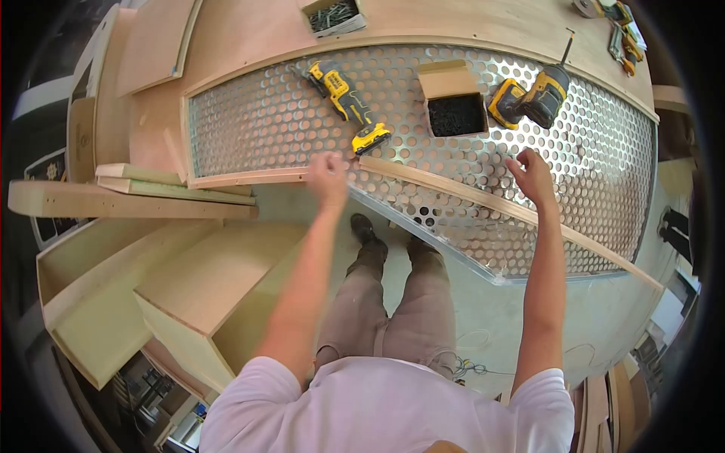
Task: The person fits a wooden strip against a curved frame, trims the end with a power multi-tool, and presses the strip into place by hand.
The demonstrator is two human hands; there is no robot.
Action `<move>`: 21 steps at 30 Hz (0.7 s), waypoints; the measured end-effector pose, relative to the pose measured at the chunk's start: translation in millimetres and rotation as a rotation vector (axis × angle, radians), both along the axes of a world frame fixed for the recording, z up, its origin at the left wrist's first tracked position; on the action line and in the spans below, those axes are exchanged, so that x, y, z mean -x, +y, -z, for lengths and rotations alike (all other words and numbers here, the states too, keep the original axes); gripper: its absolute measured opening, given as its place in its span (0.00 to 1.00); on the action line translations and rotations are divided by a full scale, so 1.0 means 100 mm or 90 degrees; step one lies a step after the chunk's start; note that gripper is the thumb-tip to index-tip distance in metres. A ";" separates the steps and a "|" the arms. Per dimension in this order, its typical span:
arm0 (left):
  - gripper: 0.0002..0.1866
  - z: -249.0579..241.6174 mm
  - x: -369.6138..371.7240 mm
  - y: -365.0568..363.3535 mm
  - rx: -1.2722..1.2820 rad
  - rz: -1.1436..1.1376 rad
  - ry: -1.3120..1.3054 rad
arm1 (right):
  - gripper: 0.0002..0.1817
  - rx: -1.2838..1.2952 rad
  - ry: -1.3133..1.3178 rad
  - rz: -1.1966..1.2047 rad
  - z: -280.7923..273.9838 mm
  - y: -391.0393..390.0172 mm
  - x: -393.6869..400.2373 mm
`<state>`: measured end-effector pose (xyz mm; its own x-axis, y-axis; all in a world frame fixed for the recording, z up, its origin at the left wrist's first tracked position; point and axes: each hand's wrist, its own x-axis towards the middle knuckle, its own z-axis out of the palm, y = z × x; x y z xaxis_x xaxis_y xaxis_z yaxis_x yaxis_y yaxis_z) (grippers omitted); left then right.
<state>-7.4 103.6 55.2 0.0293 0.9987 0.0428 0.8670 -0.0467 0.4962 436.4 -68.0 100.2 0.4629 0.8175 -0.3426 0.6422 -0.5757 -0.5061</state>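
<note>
My left hand (327,180) is over the front edge of the perforated metal sheet (257,113), near the left end of a loose wooden strip (453,195). Motion smears its fingers. That strip lies slanting across the sheet towards the lower right. Above the sheet, on the far side of the strip, my right hand (533,178) has its fingers bent and its thumb apart, with nothing visible in it. A yellow-black cordless tool (347,102) lies just beyond my left hand. Beyond my right hand lies a yellow-black cordless drill (540,98) with a long bit.
An open cardboard box of dark screws (457,113) rests on the sheet. Another box of screws (332,16) stands at the back edge, more tools (623,38) at the far right. Wooden boxes (204,279) and planks (136,202) crowd the left. A cable (472,368) lies on the floor.
</note>
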 end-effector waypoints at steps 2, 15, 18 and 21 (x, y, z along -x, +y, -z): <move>0.13 -0.03 0.36 0.38 -0.002 0.076 0.074 | 0.30 -0.016 -0.066 0.057 -0.07 0.08 0.08; 0.16 0.09 0.84 0.91 0.224 0.287 0.176 | 0.26 0.166 0.070 -0.035 -0.50 1.85 2.14; 0.14 0.03 0.83 0.94 0.252 0.304 0.212 | 0.25 0.084 -0.011 -0.045 -0.57 2.00 2.33; 0.13 -0.02 0.81 0.95 0.241 0.306 0.190 | 0.25 0.098 0.057 -0.076 -0.33 1.76 2.27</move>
